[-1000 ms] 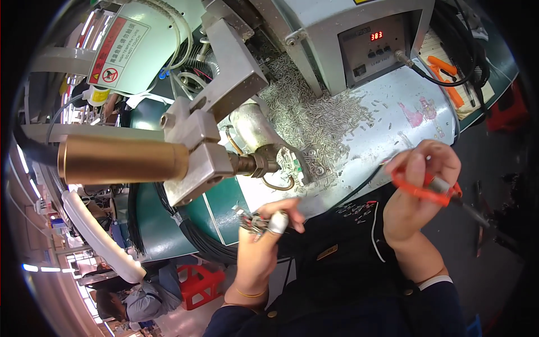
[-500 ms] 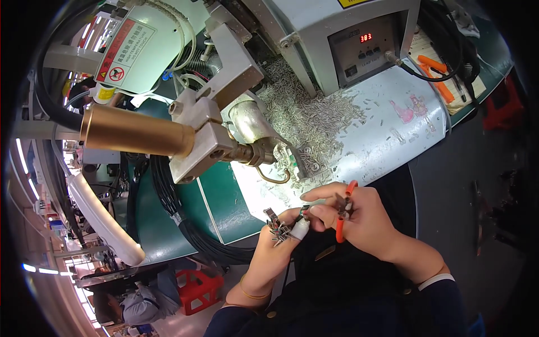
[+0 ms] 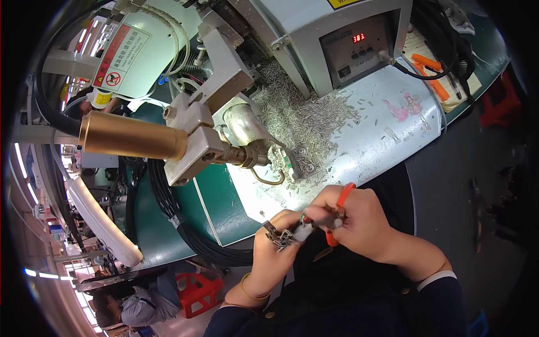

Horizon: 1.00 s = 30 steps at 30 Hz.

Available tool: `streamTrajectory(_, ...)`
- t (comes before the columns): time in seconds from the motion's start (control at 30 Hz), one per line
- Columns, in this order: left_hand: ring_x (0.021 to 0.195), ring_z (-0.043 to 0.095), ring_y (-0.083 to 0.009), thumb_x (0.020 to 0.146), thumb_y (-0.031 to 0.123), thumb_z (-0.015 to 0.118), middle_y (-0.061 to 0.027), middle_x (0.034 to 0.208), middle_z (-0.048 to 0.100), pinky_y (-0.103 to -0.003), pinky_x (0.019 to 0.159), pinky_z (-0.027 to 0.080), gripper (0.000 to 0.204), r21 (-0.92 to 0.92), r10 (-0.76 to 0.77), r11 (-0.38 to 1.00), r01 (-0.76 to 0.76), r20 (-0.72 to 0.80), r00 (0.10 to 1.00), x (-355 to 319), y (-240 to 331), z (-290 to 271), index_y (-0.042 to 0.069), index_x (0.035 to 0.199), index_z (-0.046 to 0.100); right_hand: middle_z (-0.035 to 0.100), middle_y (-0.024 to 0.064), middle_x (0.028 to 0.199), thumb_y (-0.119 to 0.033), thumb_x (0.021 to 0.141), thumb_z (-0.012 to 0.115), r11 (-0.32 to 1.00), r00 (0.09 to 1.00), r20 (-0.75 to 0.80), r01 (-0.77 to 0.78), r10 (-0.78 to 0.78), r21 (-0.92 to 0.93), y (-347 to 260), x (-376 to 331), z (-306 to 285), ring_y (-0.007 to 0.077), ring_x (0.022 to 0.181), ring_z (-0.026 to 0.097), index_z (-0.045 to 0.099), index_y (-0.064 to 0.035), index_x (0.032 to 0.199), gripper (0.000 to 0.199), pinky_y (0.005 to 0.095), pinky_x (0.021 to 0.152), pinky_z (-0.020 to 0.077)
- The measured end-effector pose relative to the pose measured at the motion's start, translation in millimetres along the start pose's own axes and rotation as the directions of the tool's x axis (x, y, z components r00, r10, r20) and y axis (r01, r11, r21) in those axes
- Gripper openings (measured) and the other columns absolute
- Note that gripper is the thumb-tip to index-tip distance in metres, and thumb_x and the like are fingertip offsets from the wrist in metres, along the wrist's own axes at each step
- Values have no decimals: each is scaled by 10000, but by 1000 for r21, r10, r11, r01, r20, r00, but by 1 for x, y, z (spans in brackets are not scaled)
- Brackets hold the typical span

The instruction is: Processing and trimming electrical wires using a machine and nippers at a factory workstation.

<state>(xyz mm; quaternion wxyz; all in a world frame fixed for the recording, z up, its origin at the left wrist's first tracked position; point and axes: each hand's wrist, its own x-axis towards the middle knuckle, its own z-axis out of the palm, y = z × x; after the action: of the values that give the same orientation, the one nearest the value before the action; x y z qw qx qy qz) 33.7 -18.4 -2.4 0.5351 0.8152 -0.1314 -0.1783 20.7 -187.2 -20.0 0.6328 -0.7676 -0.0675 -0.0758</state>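
Observation:
My left hand [image 3: 266, 247] is closed in a pinch in front of the bench, its thumb wrapped in a white covering [image 3: 302, 232]. A cluster of small metal pins [image 3: 283, 240] clings near the base of that thumb. Thin coloured wires [image 3: 304, 218] poke out at its fingertips; the rest of them is hidden. My right hand [image 3: 365, 222] grips red-handled cutters [image 3: 346, 194], whose head is blurred beside the left fingertips. The two hands meet, and whether the blades touch the wires cannot be made out.
Soldering-type machine with a brass-coloured cylinder [image 3: 132, 136] and nozzle [image 3: 278, 157] stands just beyond my hands. Loose metal pins [image 3: 306, 121] cover the white board [image 3: 382, 143]. A grey control box [image 3: 359, 50], black cable bundle [image 3: 196, 238] and lit lamp [image 3: 104, 222] surround the workspace.
The cutters have turned in my right hand and their head has moved left, closer to the left fingertips, and is blurred. The whole view has shifted slightly.

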Motion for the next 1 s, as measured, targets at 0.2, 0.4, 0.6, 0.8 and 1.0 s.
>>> streamTrajectory(0.2,684,564,-184,684,-80,604,-102,782,583,-262,628,441,168,115,358,933,-341,-211,909,2,-3,3,-27,838,561,541,15,592,-166,820,589,837,863,254,-494,437,237,-4,5,-4,62,473,488,539,-12,676,218,191,427,349)
streamTrajectory(0.4,619,526,-110,739,-55,598,-53,759,564,-208,532,410,145,-455,-139,888,63,-135,981,7,4,-1,10,855,540,493,-26,575,-227,821,571,553,778,482,-627,403,549,6,2,10,49,433,464,575,-74,718,184,194,366,327)
streamTrajectory(0.6,517,428,-35,748,-38,604,-20,738,540,-160,425,301,148,-742,-337,542,394,237,911,12,6,-19,16,864,529,450,-40,560,-225,701,607,616,830,135,500,-541,-609,16,2,6,57,413,441,595,-111,780,140,196,370,319)
streamTrajectory(0.8,491,395,-19,746,-23,612,-7,726,530,-153,414,272,139,-537,-371,746,394,155,915,14,7,-23,8,857,534,455,-50,560,-224,634,578,492,796,241,548,-555,-677,9,4,-6,60,408,430,591,-126,811,202,201,380,320)
streamTrajectory(1.0,539,450,-32,743,-20,618,-13,728,542,-155,459,325,143,-262,-113,960,98,-41,993,8,1,-13,6,866,549,520,-15,608,-155,687,597,783,935,96,339,-341,-522,7,-2,7,112,481,520,574,-109,847,169,238,416,374)
